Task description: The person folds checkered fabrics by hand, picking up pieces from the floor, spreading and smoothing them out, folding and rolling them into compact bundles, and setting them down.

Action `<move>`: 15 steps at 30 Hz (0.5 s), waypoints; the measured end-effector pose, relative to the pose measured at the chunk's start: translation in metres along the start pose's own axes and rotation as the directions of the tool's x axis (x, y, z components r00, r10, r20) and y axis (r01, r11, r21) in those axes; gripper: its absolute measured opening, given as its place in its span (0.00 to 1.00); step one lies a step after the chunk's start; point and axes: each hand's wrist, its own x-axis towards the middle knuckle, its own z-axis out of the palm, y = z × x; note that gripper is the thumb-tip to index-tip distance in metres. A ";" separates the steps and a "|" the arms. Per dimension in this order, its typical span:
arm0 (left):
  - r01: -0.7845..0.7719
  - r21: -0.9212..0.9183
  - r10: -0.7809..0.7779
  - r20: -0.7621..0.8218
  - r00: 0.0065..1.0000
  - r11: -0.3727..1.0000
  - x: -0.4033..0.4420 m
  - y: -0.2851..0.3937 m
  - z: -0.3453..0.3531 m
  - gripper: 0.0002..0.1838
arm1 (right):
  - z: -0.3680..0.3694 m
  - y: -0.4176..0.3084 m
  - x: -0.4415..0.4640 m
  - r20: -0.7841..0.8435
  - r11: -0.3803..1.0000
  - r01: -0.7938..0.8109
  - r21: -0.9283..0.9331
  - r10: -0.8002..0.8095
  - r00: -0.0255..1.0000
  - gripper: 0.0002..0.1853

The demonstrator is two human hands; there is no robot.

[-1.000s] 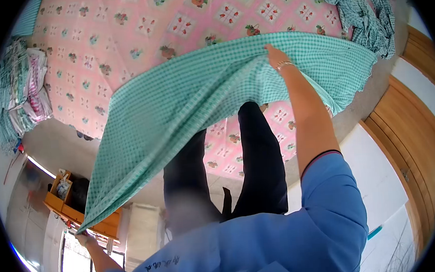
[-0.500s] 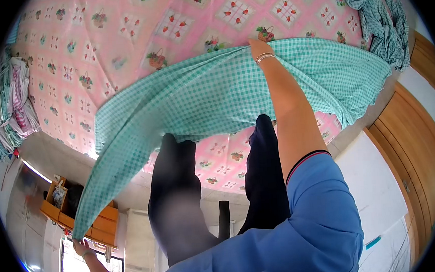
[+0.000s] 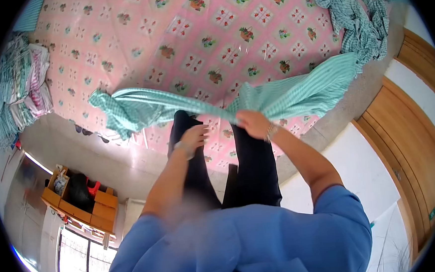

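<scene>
A green-and-white checked cloth (image 3: 294,91) lies stretched across the near part of a pink patterned sheet (image 3: 183,58). Its middle is drawn into a narrow twisted band, while both ends spread out in loose folds. My right hand (image 3: 254,125) is closed on this band, above my right knee. My left hand (image 3: 194,138) hovers over my left thigh, just below the cloth and apart from it. Its fingers are loosely bent and slightly parted, with nothing visible in them.
More checked cloths (image 3: 365,27) lie heaped at the far right. A pile of striped and checked cloths (image 3: 23,88) sits at the left edge. Brown boxes (image 3: 79,199) stand at lower left, with a black bag (image 3: 79,192) among them. A wooden door (image 3: 402,149) is at right.
My left hand has let go of the cloth's left corner and come in to the middle. The cloth has gone from spread out to gathered; my right hand has drawn its grip closer to me.
</scene>
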 end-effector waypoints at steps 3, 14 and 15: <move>0.044 0.115 -0.064 0.181 0.981 0.992 -0.002 -0.009 0.035 0.19 | -0.037 -0.132 -0.053 0.039 0.958 0.277 0.074 -0.280 0.959 0.10; -0.614 -0.159 0.627 0.048 0.778 0.773 -0.271 0.090 -0.043 0.20 | -0.088 -0.405 -0.023 -0.130 0.642 0.752 -0.148 -0.766 0.629 0.11; -0.642 -0.164 0.658 0.070 0.750 0.749 -0.294 0.092 -0.044 0.20 | -0.086 -0.433 -0.025 -0.120 0.622 0.765 -0.170 -0.783 0.610 0.11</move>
